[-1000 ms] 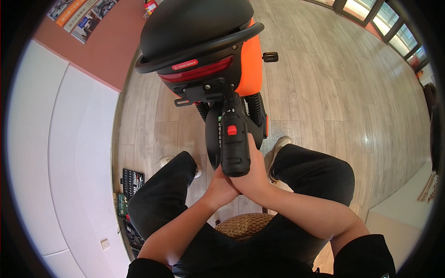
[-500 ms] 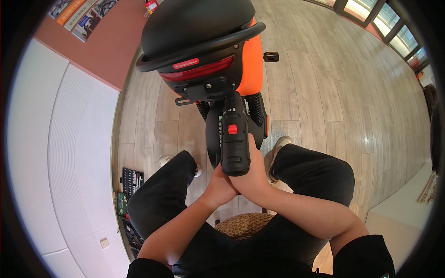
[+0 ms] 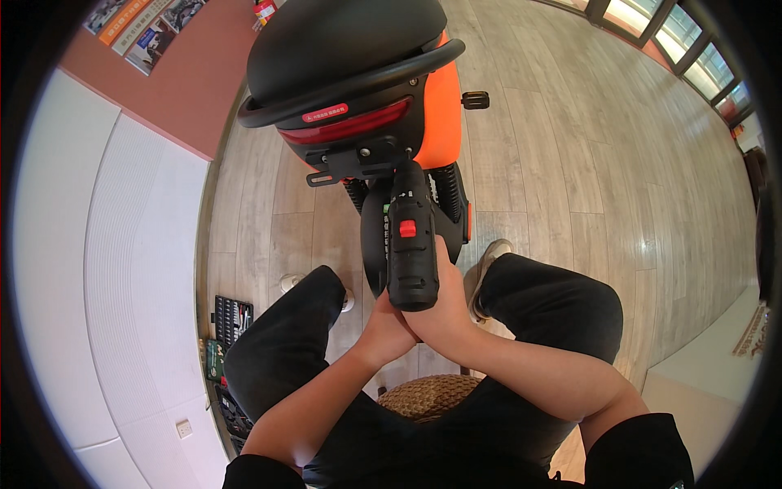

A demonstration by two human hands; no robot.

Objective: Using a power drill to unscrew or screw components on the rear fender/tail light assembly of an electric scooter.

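Note:
A black cordless drill point(image 3: 413, 277) with a red switch on top points away from me. My right hand point(image 3: 444, 310) is closed round its handle, under the body. From the left, my left hand point(image 3: 388, 328) is clasped against the handle and the right hand; most fingers of both are hidden by the drill. The drill's tip meets the right end of a black plate bracket point(image 3: 352, 163), at a bolt point(image 3: 409, 152) below the red tail light point(image 3: 358, 122). This is the rear of a black and orange electric scooter point(image 3: 442, 114), above its black rear fender point(image 3: 375, 244).
An opened tool case point(image 3: 233, 319) with sockets lies by the left wall, near a green box point(image 3: 214, 359) and another dark case point(image 3: 234, 411). A woven stool point(image 3: 429, 397) is beneath me. The scooter's footpeg point(image 3: 476, 100) juts out right. Glass doors point(image 3: 680, 33) stand far right.
Almost nothing differs. The scooter's rear and the drill have shifted very slightly left in view, with both hands staying on the drill.

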